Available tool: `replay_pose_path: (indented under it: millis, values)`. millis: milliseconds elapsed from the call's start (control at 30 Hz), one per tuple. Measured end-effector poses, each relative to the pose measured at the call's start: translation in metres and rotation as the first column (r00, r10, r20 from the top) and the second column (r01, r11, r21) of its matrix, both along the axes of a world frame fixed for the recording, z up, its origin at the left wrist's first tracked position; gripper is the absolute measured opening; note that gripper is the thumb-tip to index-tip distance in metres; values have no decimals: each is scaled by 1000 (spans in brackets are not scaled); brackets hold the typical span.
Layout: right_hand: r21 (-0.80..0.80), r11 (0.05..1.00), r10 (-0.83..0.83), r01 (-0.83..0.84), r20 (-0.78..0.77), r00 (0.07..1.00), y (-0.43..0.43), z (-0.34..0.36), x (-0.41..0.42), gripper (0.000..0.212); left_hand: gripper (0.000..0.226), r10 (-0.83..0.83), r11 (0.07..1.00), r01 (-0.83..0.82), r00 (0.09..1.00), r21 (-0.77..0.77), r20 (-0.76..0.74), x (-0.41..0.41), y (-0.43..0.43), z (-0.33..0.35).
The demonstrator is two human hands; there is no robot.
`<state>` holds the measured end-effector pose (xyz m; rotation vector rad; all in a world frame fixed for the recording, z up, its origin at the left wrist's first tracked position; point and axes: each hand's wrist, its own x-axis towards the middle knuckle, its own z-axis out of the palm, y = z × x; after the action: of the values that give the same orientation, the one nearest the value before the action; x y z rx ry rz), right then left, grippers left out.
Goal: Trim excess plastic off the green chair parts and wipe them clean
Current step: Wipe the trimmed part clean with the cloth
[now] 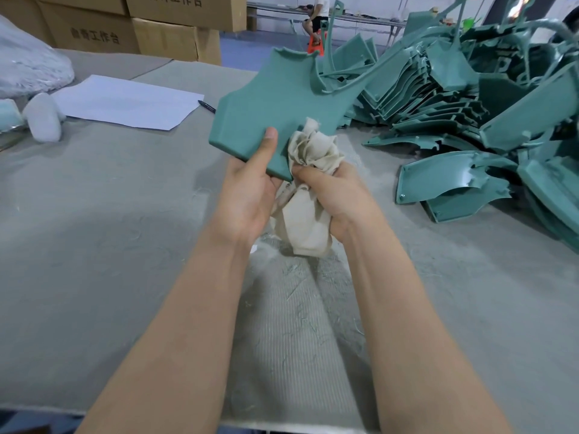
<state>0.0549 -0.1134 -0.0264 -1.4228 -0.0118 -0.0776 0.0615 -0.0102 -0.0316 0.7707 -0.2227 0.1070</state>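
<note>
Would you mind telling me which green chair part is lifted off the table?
The flat part in the left hand, cloth against it; the others lie in a pile on the table.

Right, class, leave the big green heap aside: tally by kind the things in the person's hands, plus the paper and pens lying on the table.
Green chair part, held in the left hand: 1
Cloth, gripped by the right hand: 1
Sheet of paper: 1
Pen: 1
Total: 4
</note>
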Motion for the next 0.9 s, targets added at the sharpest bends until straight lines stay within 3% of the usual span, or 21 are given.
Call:
replay_pose_path:
  millis: [100,233,300,500,700,900]
  values:
    - [49,998,35,-35,-4,999,-1,1,-1,25,23,13,1000,-13,1000,-6,-26,0,1,0]
    - [-91,991,-94,95,11,996,-1,-1,-2,18,17,-1,1000,2,1000,27,-21,0,-2,0]
    - [-89,987,-127,131,45,991,3,-2,-2,15,17,-6,1000,6,1000,30,-8,0,-3,0]
    - [-24,995,-99,101,97,990,4,-4,0,17,19,-22,1000,22,1000,16,-19,-3,-5,2]
    - [-32,999,-20,25,143,990,1,-3,0,23,39,-36,999,32,995,-39,-96,-3,1,4]
    - [-3,995,-96,97,84,992,4,-5,1,16,23,-19,998,25,994,55,-111,-4,-4,2]
